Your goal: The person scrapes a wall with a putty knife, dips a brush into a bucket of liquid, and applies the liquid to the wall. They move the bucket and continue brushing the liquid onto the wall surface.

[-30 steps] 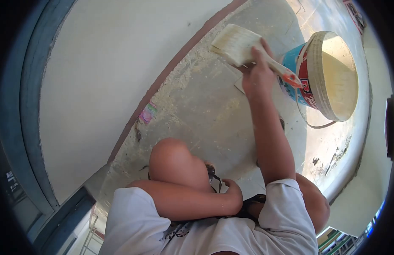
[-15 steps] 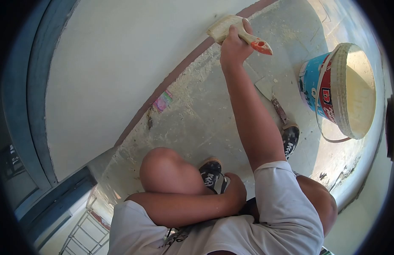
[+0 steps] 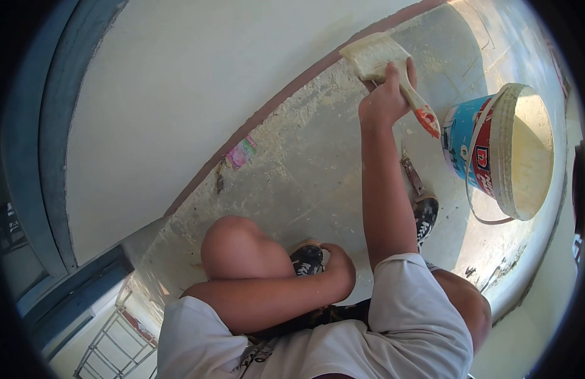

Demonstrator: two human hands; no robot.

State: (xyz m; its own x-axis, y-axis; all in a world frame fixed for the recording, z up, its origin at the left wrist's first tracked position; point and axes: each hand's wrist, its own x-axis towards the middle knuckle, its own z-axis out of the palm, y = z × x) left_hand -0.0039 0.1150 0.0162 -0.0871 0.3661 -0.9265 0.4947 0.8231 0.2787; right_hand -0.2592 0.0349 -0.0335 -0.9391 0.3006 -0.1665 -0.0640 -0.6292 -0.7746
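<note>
Brush (image 3: 379, 60): wide, flat, off-white, coated in pale residue. Handle same pale tone, red-orange patch at its end with a hole through it. It's up near the top of view, ahead of the person, over the floor (image 3: 311, 177); bristle tip overlaps the reddish-brown strip (image 3: 292, 86) at the base of the white wall (image 3: 179, 82). Can't tell if it touches.

Right hand (image 3: 386, 102) is pinching the brush, thumb on the upper face, handle end sticking out toward the bucket. Left hand (image 3: 340, 268) is bent in low, just beside a dark shoe (image 3: 307, 259); fingers mostly hidden, can't tell their state.

Bucket (image 3: 506, 158): right of brush, blue and red label, crusted rim, cream-coated inside, wire handle hanging down. Brown-handled tool (image 3: 412, 177) on the floor between right forearm and bucket, far end partly blocked by that forearm. Crumpled pink-green wrapper (image 3: 240, 153) near the strip, pale flakes scattered along the wall base
</note>
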